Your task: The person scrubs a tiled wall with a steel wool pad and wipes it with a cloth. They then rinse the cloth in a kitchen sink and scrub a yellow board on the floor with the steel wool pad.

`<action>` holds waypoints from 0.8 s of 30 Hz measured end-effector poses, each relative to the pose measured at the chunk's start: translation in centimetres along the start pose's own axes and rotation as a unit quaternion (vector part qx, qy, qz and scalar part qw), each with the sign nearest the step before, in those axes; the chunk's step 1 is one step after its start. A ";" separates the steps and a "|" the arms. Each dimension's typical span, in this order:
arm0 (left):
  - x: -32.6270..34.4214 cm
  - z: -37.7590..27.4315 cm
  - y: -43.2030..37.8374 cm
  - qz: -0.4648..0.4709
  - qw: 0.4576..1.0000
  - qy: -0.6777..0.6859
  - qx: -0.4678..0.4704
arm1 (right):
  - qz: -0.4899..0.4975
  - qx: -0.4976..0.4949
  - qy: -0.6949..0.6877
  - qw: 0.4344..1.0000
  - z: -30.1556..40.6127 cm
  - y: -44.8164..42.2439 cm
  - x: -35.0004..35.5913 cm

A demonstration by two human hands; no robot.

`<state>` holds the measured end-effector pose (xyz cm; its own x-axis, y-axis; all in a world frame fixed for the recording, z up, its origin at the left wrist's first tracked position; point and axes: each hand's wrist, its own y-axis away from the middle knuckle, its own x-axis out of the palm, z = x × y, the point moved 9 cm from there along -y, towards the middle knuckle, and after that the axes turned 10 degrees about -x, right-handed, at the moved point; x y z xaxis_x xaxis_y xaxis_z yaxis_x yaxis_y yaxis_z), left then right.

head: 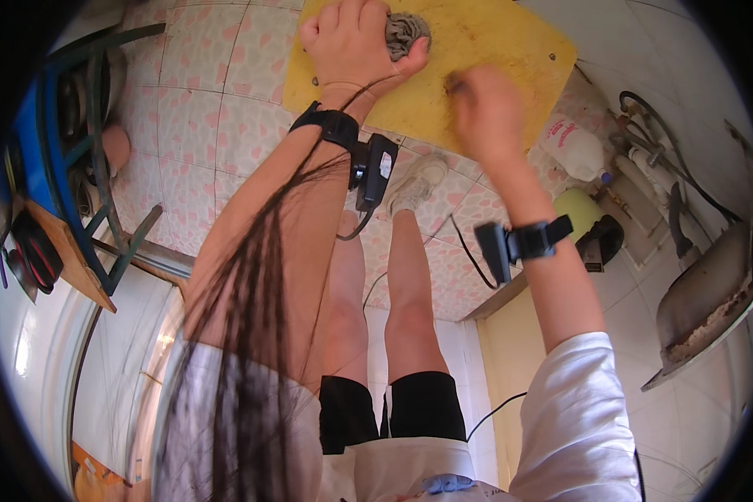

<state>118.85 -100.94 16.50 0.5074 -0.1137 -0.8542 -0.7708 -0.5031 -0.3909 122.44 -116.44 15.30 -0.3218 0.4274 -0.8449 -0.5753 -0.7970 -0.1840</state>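
A worn yellow board (408,119) with bolt heads near its edges lies before me, like a small tabletop. My left hand (357,44) rests at its far left part, with a crumpled grey cloth (408,34) gripped between thumb and fingers. Over the board's right half, my right hand (492,113) is blurred by motion, its fingers curled. Something small and dark (458,85) shows at those fingertips; blur hides what it is and whether it is held. Dark stains mark the board around there.
Right of the board lies a white plastic bottle (574,147), near a green container (577,210), pipes and hoses (652,150). A wok (703,307) stands at right. A dark metal rack (100,138) is at left. Hair hangs across my left arm. A shoe (417,182) stands below the board.
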 end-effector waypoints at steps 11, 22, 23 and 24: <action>-0.3 0.2 -0.2 -0.002 1.000 -0.014 0.004 | -0.030 0.033 0.065 0.997 -0.8 -0.7 -1.0; -0.3 0.5 -0.3 0.030 0.999 -0.014 -0.011 | -0.029 0.085 0.010 0.996 -2.4 -1.1 -1.9; -0.1 0.4 -0.2 0.029 0.999 -0.012 -0.013 | 0.031 0.022 -0.015 0.999 0.3 -0.5 -0.4; -0.3 0.4 -0.2 0.023 1.000 -0.004 -0.010 | 0.089 -0.041 -0.042 0.994 2.5 0.2 1.0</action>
<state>118.67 -100.45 16.67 0.4690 -0.1309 -0.8734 -0.7849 -0.5151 -0.3443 120.13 -115.06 15.70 -0.4766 0.3074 -0.8236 -0.4413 -0.8939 -0.0783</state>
